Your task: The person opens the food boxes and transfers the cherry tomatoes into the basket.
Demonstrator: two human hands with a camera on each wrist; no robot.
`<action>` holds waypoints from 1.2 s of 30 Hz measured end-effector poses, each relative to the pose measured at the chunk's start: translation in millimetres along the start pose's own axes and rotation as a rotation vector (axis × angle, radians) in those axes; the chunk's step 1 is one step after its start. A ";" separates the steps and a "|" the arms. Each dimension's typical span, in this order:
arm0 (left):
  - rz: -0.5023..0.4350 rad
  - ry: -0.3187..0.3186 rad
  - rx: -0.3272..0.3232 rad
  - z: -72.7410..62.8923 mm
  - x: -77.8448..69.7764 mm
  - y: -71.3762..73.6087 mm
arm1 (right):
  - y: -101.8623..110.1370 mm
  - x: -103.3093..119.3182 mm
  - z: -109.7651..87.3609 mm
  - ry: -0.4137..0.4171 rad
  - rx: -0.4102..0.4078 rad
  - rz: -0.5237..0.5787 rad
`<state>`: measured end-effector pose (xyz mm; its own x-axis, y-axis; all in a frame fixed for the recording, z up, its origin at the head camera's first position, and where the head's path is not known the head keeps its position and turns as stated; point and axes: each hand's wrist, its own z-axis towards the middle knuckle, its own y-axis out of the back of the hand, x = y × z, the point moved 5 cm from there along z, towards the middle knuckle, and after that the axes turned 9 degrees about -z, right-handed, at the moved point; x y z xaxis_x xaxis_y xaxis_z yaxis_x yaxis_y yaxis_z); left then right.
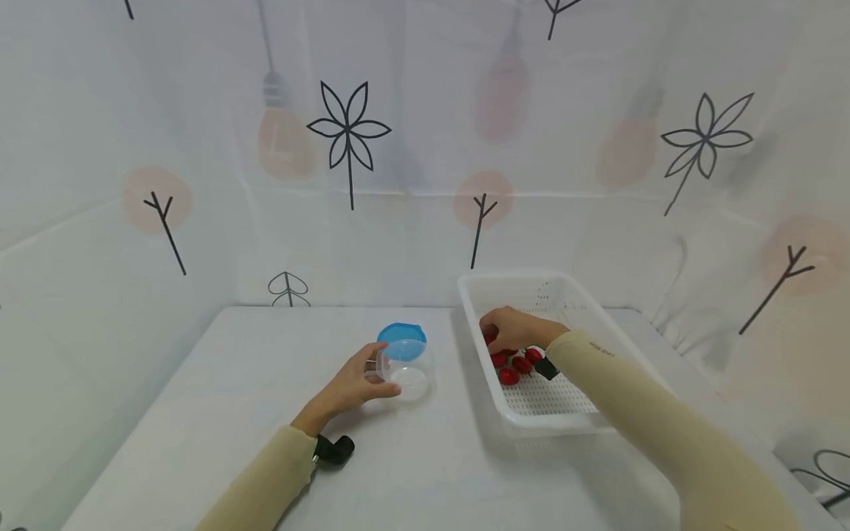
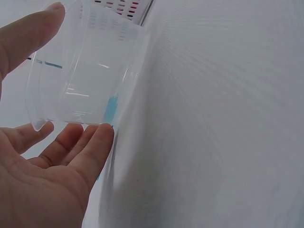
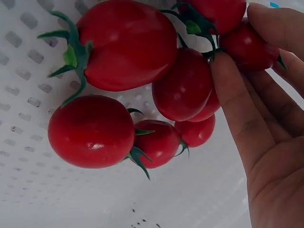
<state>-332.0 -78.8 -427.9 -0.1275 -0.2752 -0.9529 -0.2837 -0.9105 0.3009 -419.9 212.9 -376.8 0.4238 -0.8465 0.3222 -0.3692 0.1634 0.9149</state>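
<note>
My left hand [image 1: 352, 385] grips a clear plastic cup [image 1: 413, 380] standing on the table, its thumb at the near side and its fingers behind. In the left wrist view, thumb and fingertips rest on opposite sides of the cup [image 2: 95, 71]. Just behind it lies a blue lid [image 1: 400, 331]. My right hand [image 1: 514, 328] reaches into a white basket [image 1: 558, 422], over several red cherry tomatoes [image 1: 522, 365] with green stems. The right wrist view has its thumb and fingers pinching one cherry tomato [image 3: 249, 50] beside the others.
The basket's raised walls surround the tomatoes, and its floor is perforated. A white table [image 1: 412, 472] carries everything. Behind it hangs a pale curtain [image 1: 412, 243] with printed flowers and bulbs. Small black devices [image 1: 335, 450] are strapped at both wrists.
</note>
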 end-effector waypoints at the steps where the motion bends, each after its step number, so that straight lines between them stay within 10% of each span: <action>1: 0.000 0.002 -0.002 -0.2 -0.3 -0.4 | -1.2 -0.2 0.1 0.001 0.004 0.002; 36: -0.013 -0.012 0.029 0.0 2.0 1.3 | 30.3 11.8 -11.9 0.068 -0.126 -0.047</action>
<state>-332.6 -80.5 -429.4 -0.1351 -0.2592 -0.9563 -0.3125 -0.9048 0.2894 -416.2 213.9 -342.4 0.4949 -0.8192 0.2899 -0.2425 0.1901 0.9513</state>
